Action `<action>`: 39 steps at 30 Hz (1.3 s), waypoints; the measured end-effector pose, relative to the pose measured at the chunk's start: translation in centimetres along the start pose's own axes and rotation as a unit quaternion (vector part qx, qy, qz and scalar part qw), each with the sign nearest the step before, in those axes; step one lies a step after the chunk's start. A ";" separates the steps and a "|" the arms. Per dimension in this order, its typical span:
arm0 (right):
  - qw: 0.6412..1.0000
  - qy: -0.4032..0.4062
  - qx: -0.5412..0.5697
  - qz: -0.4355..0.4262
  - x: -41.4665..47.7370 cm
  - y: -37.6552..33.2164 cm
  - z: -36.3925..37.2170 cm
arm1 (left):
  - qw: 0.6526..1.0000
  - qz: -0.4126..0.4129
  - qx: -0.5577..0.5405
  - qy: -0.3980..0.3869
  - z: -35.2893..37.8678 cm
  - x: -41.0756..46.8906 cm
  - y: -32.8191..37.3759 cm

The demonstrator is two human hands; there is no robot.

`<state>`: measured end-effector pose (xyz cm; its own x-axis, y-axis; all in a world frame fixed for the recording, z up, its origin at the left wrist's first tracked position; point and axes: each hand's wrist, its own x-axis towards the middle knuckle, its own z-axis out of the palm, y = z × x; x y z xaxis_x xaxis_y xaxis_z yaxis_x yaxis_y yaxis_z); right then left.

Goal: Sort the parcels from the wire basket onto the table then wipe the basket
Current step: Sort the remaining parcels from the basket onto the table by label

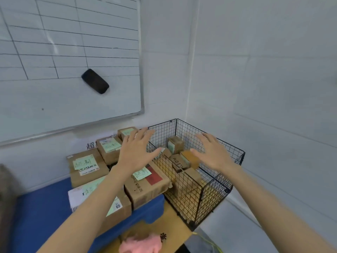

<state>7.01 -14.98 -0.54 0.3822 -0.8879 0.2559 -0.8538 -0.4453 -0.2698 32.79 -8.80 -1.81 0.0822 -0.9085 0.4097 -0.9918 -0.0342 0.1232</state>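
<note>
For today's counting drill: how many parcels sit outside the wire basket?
5, all left of the basket: far parcel at the back, second parcel before it, left parcel, red-labelled parcel beside the basket, near parcel under the left arm. Others may be hidden.

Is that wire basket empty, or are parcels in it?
Not empty. Several brown cardboard parcels lie inside the wire basket, visible through its mesh.

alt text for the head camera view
A person's left hand and right hand, both open, reach toward a black wire basket holding cardboard parcels. More labelled parcels sit left of it on a blue surface below a whiteboard; a pink cloth lies nearest the camera.
</note>
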 end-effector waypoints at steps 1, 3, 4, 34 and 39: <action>1.000 0.003 0.002 0.006 0.1 1.1 -0.1 | 1.000 0.006 -0.003 -0.001 0.5 0.7 1.0; 1.000 0.005 0.008 0.013 0.4 3.1 -0.3 | 1.000 0.011 -0.008 0.000 1.4 2.2 2.8; 1.000 0.005 0.009 0.013 0.8 4.1 -0.3 | 1.000 0.014 -0.012 -0.001 1.8 3.1 3.5; 0.977 -0.155 0.084 -0.123 27.4 18.2 8.5 | 0.989 -0.142 -0.009 -0.046 14.8 20.4 7.1; 0.952 -0.218 0.102 -0.190 30.4 17.1 13.1 | 0.979 -0.197 -0.019 -0.051 15.7 19.8 7.7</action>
<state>8.67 -51.08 -9.49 0.7978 -0.6023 -0.0263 -0.5554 -0.7173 -0.4208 25.23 -33.56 -6.90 0.4453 -0.8650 0.2312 -0.8807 -0.3767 0.2870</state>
